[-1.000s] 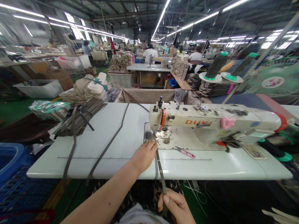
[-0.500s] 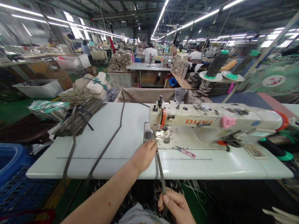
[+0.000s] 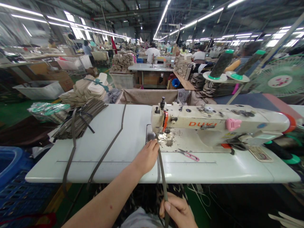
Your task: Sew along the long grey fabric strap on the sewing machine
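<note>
A narrow grey-brown fabric strip (image 3: 162, 171) runs from the needle area of the sewing machine (image 3: 190, 120) down over the table's front edge. My left hand (image 3: 148, 155) is closed on the strip just in front of the presser foot, its fingertips partly hiding it. Below the table edge, my right hand (image 3: 177, 209) pinches the same strip between thumb and fingers. Pink-handled thread snips (image 3: 188, 155) lie to the right of my left hand. Another length of strip (image 3: 106, 152) crosses the table on the left and hangs over the front.
A tied bundle of strips (image 3: 78, 120) rests on the table's left end. Beside it stands a blue basket (image 3: 14, 177) on the left. Thread cones (image 3: 220, 65) and a green fan (image 3: 280, 79) are at the right. Other people sit at machines further back.
My left hand has moved slightly forward, toward the presser foot, with the strip. My right hand has shifted only a little and still pinches it.
</note>
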`<state>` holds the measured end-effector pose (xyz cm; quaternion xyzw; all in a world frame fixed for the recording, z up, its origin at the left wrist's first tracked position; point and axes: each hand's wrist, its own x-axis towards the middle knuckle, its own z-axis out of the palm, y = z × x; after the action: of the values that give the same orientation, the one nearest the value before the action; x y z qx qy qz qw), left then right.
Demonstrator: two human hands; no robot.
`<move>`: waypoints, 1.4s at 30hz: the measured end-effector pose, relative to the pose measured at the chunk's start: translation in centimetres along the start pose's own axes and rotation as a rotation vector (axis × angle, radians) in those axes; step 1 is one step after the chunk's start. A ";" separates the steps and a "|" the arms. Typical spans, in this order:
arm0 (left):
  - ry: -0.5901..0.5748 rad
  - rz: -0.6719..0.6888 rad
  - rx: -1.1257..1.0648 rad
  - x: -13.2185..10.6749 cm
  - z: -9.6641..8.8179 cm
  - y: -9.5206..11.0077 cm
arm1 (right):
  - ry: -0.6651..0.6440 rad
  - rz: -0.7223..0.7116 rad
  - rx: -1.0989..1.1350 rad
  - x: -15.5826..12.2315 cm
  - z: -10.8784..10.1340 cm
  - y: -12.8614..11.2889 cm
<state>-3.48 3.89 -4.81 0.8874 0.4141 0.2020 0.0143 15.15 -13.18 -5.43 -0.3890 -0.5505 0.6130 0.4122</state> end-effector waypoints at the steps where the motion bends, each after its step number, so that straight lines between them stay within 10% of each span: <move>1: -0.001 0.001 0.000 0.0 0.0 0.0 | -0.003 0.000 -0.002 0.0 0.0 0.1; 28: 0.051 0.052 0.020 -0.4 -0.5 0.4 | 0.056 0.071 -0.122 0.4 0.0 -2.2; 34: 0.071 0.051 0.026 -0.6 -0.5 0.3 | 0.052 -0.043 -0.629 1.4 -2.0 -4.5; 42: 0.062 0.054 0.040 -0.7 0.1 0.1 | 0.620 -0.675 -1.170 6.0 -8.2 -14.5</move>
<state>-3.74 3.30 -5.14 0.8917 0.3943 0.2213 -0.0218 21.75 -3.85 8.12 -0.5096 -0.7352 -0.0783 0.4400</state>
